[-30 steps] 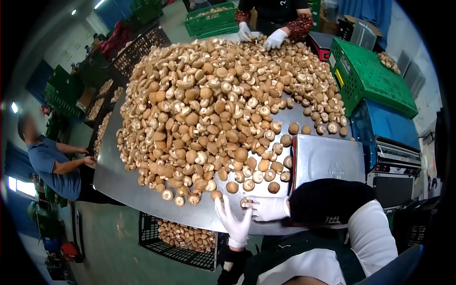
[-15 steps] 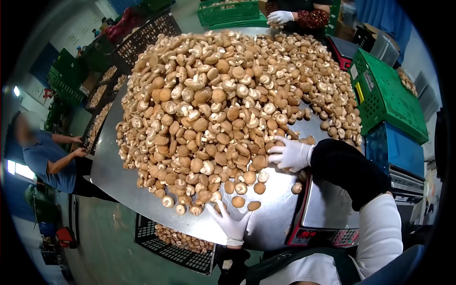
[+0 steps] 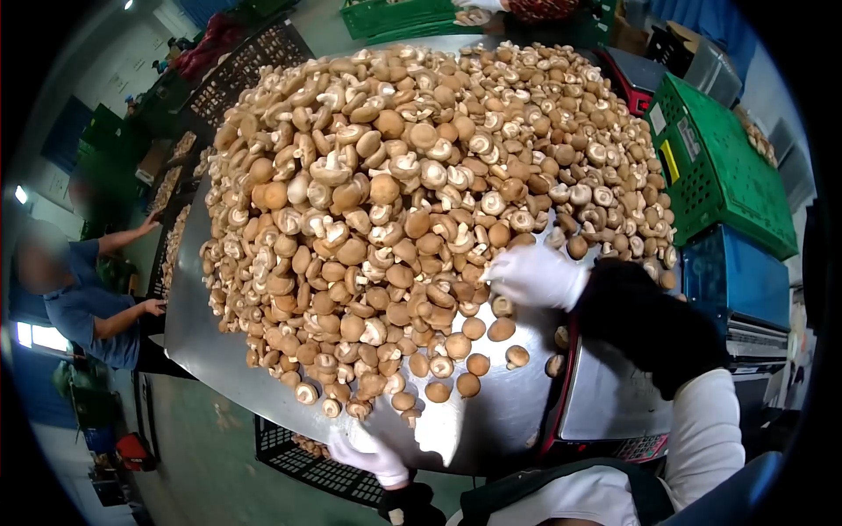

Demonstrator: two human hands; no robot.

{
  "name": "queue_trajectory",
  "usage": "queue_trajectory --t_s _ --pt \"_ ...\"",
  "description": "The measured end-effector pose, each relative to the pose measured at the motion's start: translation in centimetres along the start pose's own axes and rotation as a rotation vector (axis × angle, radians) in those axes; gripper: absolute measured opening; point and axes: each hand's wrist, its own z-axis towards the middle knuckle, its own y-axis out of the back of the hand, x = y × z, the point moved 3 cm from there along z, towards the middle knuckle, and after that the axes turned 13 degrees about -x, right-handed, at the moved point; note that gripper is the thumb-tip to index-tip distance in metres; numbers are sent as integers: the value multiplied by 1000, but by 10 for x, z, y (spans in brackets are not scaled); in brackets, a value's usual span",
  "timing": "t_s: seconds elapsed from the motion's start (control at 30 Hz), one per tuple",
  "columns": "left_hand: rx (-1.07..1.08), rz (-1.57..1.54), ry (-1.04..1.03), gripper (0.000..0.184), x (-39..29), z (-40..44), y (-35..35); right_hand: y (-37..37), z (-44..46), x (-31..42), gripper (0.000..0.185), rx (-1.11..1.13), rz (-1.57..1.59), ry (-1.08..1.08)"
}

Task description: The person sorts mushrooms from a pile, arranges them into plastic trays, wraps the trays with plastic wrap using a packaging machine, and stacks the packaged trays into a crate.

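A large heap of brown-capped shiitake mushrooms covers much of the metal table. My right hand, in a white glove, is at the heap's near right side. Its fingers are drawn together and point into the mushrooms; what they hold, if anything, is hidden. One mushroom lies just below those fingers. At the table's front edge, my gloved left hand is slightly blurred, its fingers apart and nothing seen in them. Beneath it is a black crate with mushrooms inside.
A red-framed scale stands by my right forearm. Beyond it are a green crate and a blue box. Across the table is another person's gloved hand. A person in a blue shirt stands at the left beside mushroom-filled crates.
My left hand has moved left and toward me, from the loose mushrooms to the table edge above the crate. My right hand's spread fingers have drawn together. The person at left has shifted their hands.
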Motion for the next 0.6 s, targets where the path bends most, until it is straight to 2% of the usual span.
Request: queue_trajectory --t_s 0.07,0.17,0.27,0.33,0.4,0.47,0.5,0.53,0.57,0.6 --pt "-61 81 124 50 14 24 0 -24 12 24 34 -24 98 -128" --pt "-43 134 220 50 50 31 -12 -59 24 31 48 11 -47 -242" --pt "-9 -2 423 51 78 16 -27 -63 12 17 41 -54 70 -288" --pt "25 30 367 50 70 14 -31 -44 -5 15 37 -246 359 -334" --pt "25 73 389 49 63 16 -32 -27 -26 19 29 -487 436 -343" --pt "6 74 369 49 63 18 -33 -25 -56 36 23 -254 1280 -1116" --pt "5 65 350 50 68 16 -36 -21 -62 58 23 -215 1537 -1242" --pt "7 79 345 50 64 21 -37 -24 -70 76 27 -67 1646 -1285" --pt "11 78 352 51 62 23 -37 -37 -84 93 29 100 1674 -1332" --pt "16 77 356 51 62 23 -37 -38 -84 119 32 162 1697 -1339"
